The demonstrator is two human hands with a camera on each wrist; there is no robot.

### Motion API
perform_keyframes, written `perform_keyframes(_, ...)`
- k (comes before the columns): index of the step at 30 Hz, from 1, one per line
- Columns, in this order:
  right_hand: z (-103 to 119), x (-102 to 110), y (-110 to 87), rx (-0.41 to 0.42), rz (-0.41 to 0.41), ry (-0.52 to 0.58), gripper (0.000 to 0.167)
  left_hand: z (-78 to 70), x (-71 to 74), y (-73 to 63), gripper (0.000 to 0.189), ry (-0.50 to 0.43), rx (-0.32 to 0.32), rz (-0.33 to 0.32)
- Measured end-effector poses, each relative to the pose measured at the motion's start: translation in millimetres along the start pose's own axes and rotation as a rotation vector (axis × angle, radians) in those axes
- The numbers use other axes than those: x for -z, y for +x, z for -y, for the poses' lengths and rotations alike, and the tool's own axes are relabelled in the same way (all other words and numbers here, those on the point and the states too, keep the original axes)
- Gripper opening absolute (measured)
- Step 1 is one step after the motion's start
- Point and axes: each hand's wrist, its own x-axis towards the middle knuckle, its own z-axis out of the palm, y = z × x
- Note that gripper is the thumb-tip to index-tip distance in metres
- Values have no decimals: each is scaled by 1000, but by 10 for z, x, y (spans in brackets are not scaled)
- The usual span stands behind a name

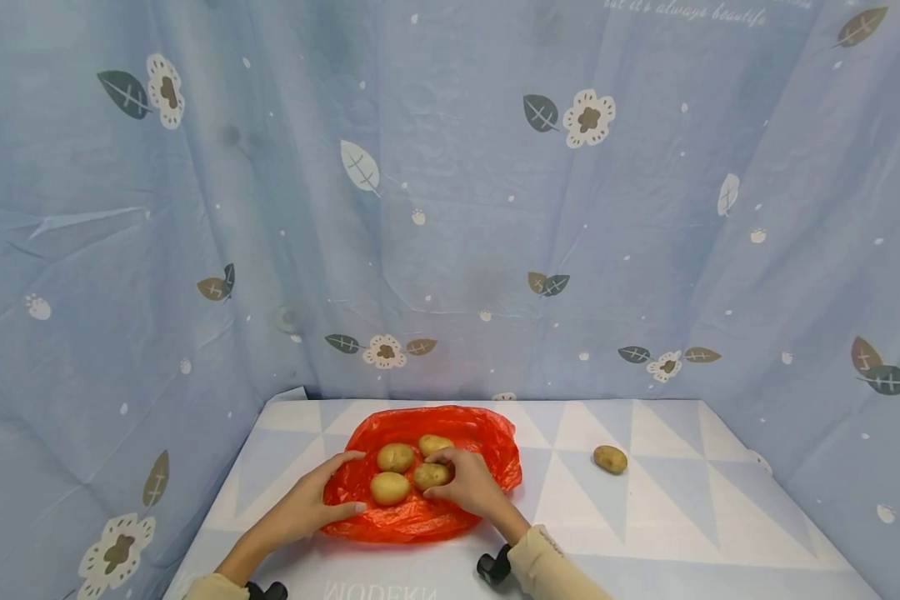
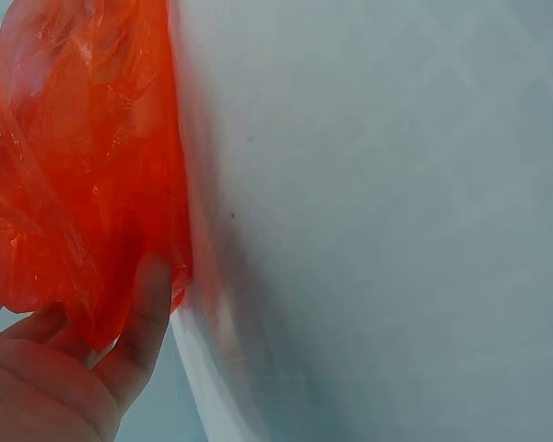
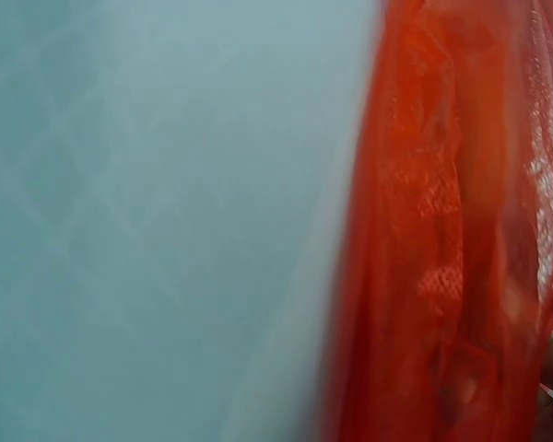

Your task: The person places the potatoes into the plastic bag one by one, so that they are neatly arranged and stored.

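A crumpled red plastic bag (image 1: pixel 360 525) lies spread on the table, with several yellow-brown potatoes (image 1: pixel 395 457) on it. In the head view my right hand (image 1: pixel 474 483) reaches over the bag's right part. Its thumb and fingers pinch one potato (image 1: pixel 430 476) beside the others. My left hand (image 1: pixel 311 504) rests at the bag's left edge, thumb and fingers spread apart, touching the plastic. In the left wrist view this hand (image 2: pixel 64 368) lies against the red bag (image 2: pixel 83 175). The right wrist view shows the bag's side (image 3: pixel 442 230); the right hand is mostly out of sight there.
A single potato (image 1: pixel 610 459) lies on the table to the right of the bag. The table (image 1: pixel 667 517) has a white and pale blue triangle-patterned cover. A blue curtain (image 1: pixel 450 233) with leaves and flowers hangs behind and at both sides.
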Motion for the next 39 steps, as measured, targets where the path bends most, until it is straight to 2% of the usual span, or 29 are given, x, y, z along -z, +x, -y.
perform_keyframes(9,8,-16,5,15,15,17,42,15,-6,4,77,2,17,-4)
perform_keyframes(18,-2,172,-41,33,11,14,37,19,-16,27,77,2,19,-4)
perform_keyframes(25,-19,395,-96,46,-30,68,30,1,-9,15,77,1,20,1)
perform_keyframes(32,-56,690,-193,62,-90,49,28,-10,-9,8,76,-2,12,2)
perform_keyframes(39,-222,944,-338,9,-146,27,26,-18,-23,-11,76,-3,23,-5)
